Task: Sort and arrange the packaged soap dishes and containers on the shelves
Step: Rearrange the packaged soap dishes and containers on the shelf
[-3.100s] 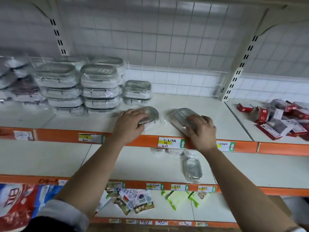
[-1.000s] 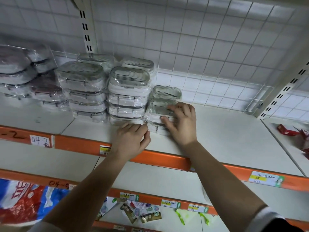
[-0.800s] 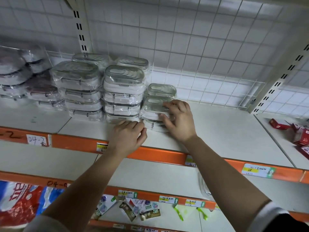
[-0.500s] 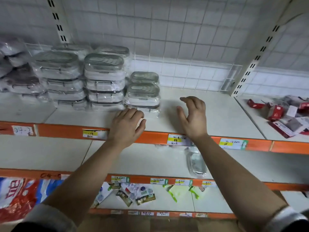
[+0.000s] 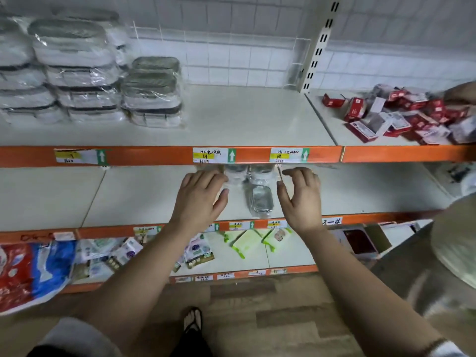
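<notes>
At the centre of the frame we see the left hand [image 5: 199, 194] and the right hand [image 5: 300, 197] held over the middle shelf [image 5: 128, 197]. The left hand lies flat, palm down, fingers straight and close together. Its fingertips seem to touch the clear wrap of the packages [image 5: 235, 175] at the back of that shelf, though the orange lip above hides much of them and we cannot be sure of the contact. The right hand is spread open, fingers loosely bent, thumb out toward the left, and grips nothing. Between the two hands, nearer the right thumb, a packaged soap dish [image 5: 258, 200] lies flat on the middle shelf, its long side running front to back, its near end close to the shelf's front edge.

On the upper shelf [image 5: 244, 119], in the upper left of the frame, stand the stacks of wrapped containers [image 5: 77, 70], several high, and just to their right a short stack [image 5: 152, 94] of smaller ones. Two price labels [image 5: 213, 155] sit on the orange edge of that shelf, above the hands. In the upper right, on the next bay, red boxes [image 5: 401, 117] lie in a loose heap. Below the hands, on the lowest shelf, we make out green packets [image 5: 242, 244], and a red and blue bag [image 5: 31, 274] at the lower left.
</notes>
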{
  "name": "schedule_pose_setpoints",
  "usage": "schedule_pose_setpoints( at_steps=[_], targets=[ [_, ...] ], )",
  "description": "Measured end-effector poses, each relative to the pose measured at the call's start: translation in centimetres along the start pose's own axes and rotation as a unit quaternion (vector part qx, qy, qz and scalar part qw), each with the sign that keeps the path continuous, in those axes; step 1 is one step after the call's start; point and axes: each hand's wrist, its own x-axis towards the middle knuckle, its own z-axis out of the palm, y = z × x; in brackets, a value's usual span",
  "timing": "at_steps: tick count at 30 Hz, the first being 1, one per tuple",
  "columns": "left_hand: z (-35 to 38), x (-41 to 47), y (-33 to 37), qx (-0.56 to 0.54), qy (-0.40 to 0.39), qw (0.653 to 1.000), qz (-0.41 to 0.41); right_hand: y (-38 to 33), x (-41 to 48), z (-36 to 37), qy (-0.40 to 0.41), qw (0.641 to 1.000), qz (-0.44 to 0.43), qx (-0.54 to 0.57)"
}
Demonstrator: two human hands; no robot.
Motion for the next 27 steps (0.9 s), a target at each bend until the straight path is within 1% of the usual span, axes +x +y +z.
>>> schedule_pose_setpoints(
  at_steps=[7, 12, 18, 20, 23, 25, 27],
  targets=[
    [6.2, -1.9, 1.4, -0.039, -0.082, 0.995, -0.042, 4.1, -2.6, 3.8, -0.073, 0.996, 0.059, -0.003],
    [12.8, -3.1, -0.5, -0.046, -0.096, 0.991, -0.08, 7.7, -4.0, 9.3, -0.118, 0.987, 0.106, -0.003],
    [21.1, -2.6, -5.9, -0.03, -0.099, 0.989, -0.102, 12.0, -4.3, 17.5, -0.153, 0.982, 0.112, -0.024],
    [23.9, -2.0, -8.1, -0.016, -0.082, 0.991, -0.108, 13.4, -4.3, 19.9, -0.154, 0.98, 0.118, -0.045],
    [27.8, -0.8, -11.5, 0.004, -0.067, 0.988, -0.138, 15.1, -4.1, 22.9, -0.144, 0.979, 0.123, -0.076],
    [30.5, 0.0, -13.6, 0.011, -0.08, 0.985, -0.153, 16.1, -4.0, 24.5, -0.131, 0.98, 0.121, -0.086],
    [32.5, 0.9, -15.4, 0.018, -0.111, 0.98, -0.166, 16.7, -3.8, 25.4, -0.125, 0.98, 0.124, -0.088]
  ],
)
